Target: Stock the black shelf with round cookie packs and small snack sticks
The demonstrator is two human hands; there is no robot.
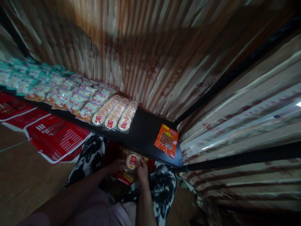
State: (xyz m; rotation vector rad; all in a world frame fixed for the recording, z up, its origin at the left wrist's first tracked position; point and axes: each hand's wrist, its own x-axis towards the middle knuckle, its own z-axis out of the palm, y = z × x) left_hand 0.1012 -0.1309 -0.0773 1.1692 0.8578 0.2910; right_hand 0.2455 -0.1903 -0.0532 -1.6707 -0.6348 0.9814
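A clear-wrapped packet of round white rice crackers (132, 161) with a red label is between my hands, low in front of the shelf edge. My right hand (142, 171) is closed on its right side. My left hand (117, 165) has its fingers closed at the packet's left edge, partly in shadow. Beneath the packet is a dark red and gold package or box (128, 178), mostly hidden by my hands. Above, on the black shelf (141, 131), similar cracker packets (123, 123) lie in overlapping rows.
Left of the crackers are white and orange snack bags (80, 97), then green and white bags (21, 77). An orange pouch (167, 140) lies at the shelf's right end. Red printed sheets (56, 135) hang below the front edge. Striped plastic-covered sheeting (141, 56) and black posts (235, 72) enclose the shelf.
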